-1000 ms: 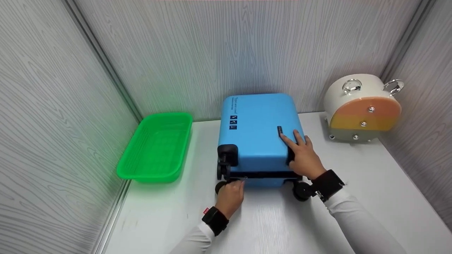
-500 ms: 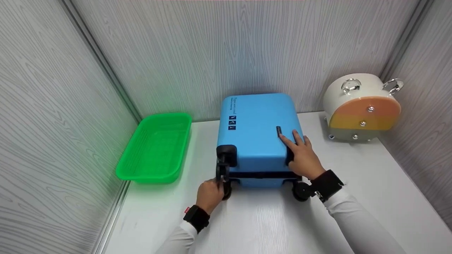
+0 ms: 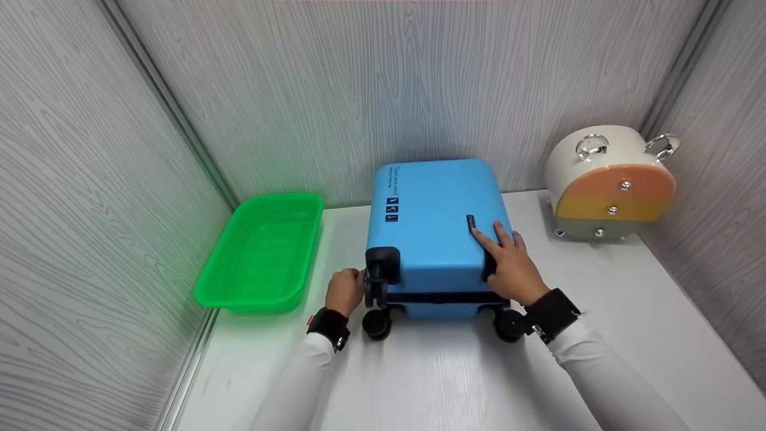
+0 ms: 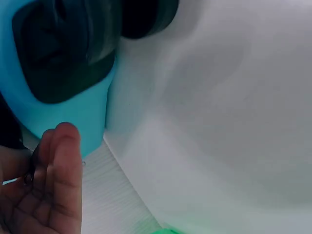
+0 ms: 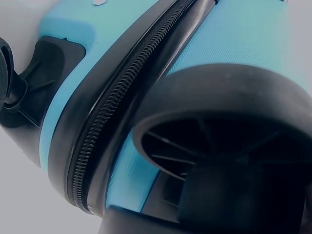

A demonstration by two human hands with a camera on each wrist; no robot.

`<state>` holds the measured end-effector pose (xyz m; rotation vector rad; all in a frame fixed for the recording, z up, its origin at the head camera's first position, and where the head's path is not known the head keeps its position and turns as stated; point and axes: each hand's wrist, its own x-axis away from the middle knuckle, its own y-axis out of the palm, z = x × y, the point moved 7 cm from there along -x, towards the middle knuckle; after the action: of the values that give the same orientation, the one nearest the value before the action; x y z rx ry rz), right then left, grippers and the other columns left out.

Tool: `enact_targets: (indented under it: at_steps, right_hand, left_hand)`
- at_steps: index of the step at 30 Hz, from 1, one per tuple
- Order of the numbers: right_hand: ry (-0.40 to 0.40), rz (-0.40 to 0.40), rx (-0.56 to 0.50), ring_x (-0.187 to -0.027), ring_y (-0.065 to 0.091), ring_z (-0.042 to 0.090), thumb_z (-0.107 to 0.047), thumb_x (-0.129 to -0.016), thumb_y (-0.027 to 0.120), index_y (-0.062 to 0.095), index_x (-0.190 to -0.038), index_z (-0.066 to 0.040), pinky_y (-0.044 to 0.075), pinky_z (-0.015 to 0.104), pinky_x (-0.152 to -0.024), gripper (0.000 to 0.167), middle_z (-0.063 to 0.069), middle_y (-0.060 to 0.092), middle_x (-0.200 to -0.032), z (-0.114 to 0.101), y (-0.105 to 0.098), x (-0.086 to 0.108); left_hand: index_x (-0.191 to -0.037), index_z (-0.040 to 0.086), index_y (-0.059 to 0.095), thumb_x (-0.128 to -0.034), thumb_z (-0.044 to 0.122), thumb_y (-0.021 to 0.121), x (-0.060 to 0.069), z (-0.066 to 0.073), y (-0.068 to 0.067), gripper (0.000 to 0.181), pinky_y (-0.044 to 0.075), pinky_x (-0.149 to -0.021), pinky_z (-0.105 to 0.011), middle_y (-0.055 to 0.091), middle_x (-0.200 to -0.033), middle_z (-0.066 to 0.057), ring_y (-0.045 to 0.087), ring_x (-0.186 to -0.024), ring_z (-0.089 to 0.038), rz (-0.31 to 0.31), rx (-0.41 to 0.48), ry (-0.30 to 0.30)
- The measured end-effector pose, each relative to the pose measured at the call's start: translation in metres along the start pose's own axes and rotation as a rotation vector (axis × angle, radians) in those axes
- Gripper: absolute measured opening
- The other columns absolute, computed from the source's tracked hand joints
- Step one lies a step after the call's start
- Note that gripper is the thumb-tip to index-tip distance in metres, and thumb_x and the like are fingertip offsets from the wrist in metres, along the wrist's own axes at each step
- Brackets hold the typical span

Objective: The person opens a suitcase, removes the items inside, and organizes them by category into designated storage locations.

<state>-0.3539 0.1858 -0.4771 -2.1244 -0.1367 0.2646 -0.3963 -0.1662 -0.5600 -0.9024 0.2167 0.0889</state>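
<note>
A light blue suitcase (image 3: 437,197) lies flat on the table, its wheeled end facing me. At its left side, beside the near corner wheels, is my left hand (image 3: 345,291). Its curled fingers and thumb pinch a small metallic zipper pull (image 4: 29,178), mostly hidden by the fingers in the left wrist view. My right hand (image 3: 513,269) rests on the suitcase's near right corner, fingers spread over the top. The right wrist view shows the black zipper (image 5: 105,112) running round the side with its teeth joined, and a big black wheel (image 5: 229,92) close up.
A green plastic basket (image 3: 206,287) stands to the left on the white table (image 3: 443,377). To the right is a round white cabinet (image 3: 616,197) with orange, yellow and grey-green front bands and clear handles. Grey wood-grain panels (image 3: 335,90) enclose the back and sides.
My left hand has moved left along the suitcase's near end, round the corner wheels, then away from me along its left side. My right hand has stayed on the corner.
</note>
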Motion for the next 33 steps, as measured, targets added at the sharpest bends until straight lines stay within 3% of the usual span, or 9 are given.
enact_targets:
  at_steps: [8,11,13,15,17,20,23,28,33]
  right_hand:
    - [-0.017,-0.032,-0.005,-0.16,0.007,0.067,0.01,-0.084,0.057,0.032,-0.173,-0.023,0.058,0.063,-0.085,0.098,0.029,0.006,-0.18,0.003,-0.005,0.001]
    - [-0.039,-0.078,-0.079,-0.161,0.005,0.065,0.003,-0.089,0.061,0.034,-0.172,-0.019,0.047,0.073,-0.106,0.089,0.029,0.006,-0.18,0.006,-0.01,0.001]
    - [-0.05,-0.099,-0.167,-0.162,0.007,0.063,-0.002,-0.095,0.063,0.04,-0.169,-0.012,0.033,0.077,-0.119,0.078,0.029,0.009,-0.18,0.01,-0.015,0.0]
    - [-0.037,-0.091,-0.268,-0.163,0.013,0.059,-0.009,-0.101,0.064,0.046,-0.164,-0.005,0.025,0.076,-0.125,0.065,0.029,0.018,-0.178,0.015,-0.024,-0.003]
    - [-0.005,-0.071,-0.354,-0.161,0.025,0.055,-0.018,-0.108,0.063,0.047,-0.162,-0.001,0.032,0.071,-0.124,0.06,0.03,0.026,-0.175,0.022,-0.031,-0.007]
    - [0.071,-0.064,-0.444,-0.152,0.041,0.052,-0.034,-0.113,0.057,0.036,-0.166,0.004,0.044,0.063,-0.115,0.068,0.031,0.031,-0.172,0.038,-0.034,-0.015]
    - [0.136,-0.133,-0.485,-0.151,0.042,0.052,-0.048,-0.114,0.05,0.021,-0.17,0.006,0.042,0.063,-0.117,0.083,0.034,0.029,-0.172,0.056,-0.024,-0.022]
    - [0.218,-0.281,-0.619,-0.163,0.024,0.049,-0.057,-0.115,0.039,0.014,-0.171,0.007,0.025,0.07,-0.129,0.089,0.035,0.024,-0.174,0.081,0.001,-0.023]
    - [0.239,-0.347,-0.751,-0.167,0.013,0.042,-0.06,-0.115,0.032,0.014,-0.171,0.004,0.014,0.07,-0.132,0.087,0.029,0.012,-0.178,0.085,0.014,-0.023]
  left_hand:
    - [-0.068,0.003,0.064,-0.1112,0.018,0.06,-0.011,0.002,0.004,0.046,0.042,-0.057,-0.038,0.064,-0.064,-0.016,0.054,-0.054,-0.026,-0.036,0.024,0.038]
    - [-0.099,-0.005,0.077,-0.1108,0.019,0.059,-0.014,0.002,0.0,0.033,0.059,-0.076,-0.048,0.078,-0.096,-0.025,0.074,-0.083,-0.038,-0.085,0.005,0.032]
    - [-0.125,-0.007,0.074,-0.1107,0.018,0.055,-0.019,0.003,-0.005,0.035,0.059,-0.098,-0.053,0.076,-0.124,-0.028,0.074,-0.113,-0.043,-0.124,0.033,0.012]
    - [-0.145,-0.007,0.063,-0.1126,0.021,0.049,-0.025,0.007,-0.011,0.045,0.051,-0.115,-0.055,0.065,-0.147,-0.029,0.063,-0.137,-0.045,-0.168,0.12,-0.027]
    - [-0.148,-0.007,0.057,-0.1158,0.025,0.04,-0.033,0.016,-0.017,0.049,0.049,-0.116,-0.055,0.06,-0.15,-0.031,0.059,-0.14,-0.046,-0.216,0.266,-0.07]
    - [-0.16,-0.006,0.044,-0.1194,0.039,0.03,-0.042,0.031,-0.021,0.062,0.047,-0.119,-0.056,0.049,-0.16,-0.032,0.053,-0.146,-0.048,-0.318,0.531,-0.164]
    - [-0.167,-0.005,0.031,-0.1183,0.049,0.032,-0.047,0.048,-0.02,0.072,0.045,-0.121,-0.059,0.041,-0.166,-0.03,0.048,-0.151,-0.047,-0.43,0.649,-0.221]
    - [-0.166,-0.006,0.028,-0.1134,0.052,0.049,-0.048,0.068,-0.018,0.081,0.039,-0.125,-0.054,0.04,-0.167,-0.028,0.046,-0.152,-0.037,-0.534,0.502,-0.137]
    - [-0.168,-0.007,0.018,-0.111,0.051,0.053,-0.046,0.072,-0.017,0.088,0.033,-0.13,-0.053,0.03,-0.173,-0.029,0.036,-0.159,-0.039,-0.504,0.451,-0.132]
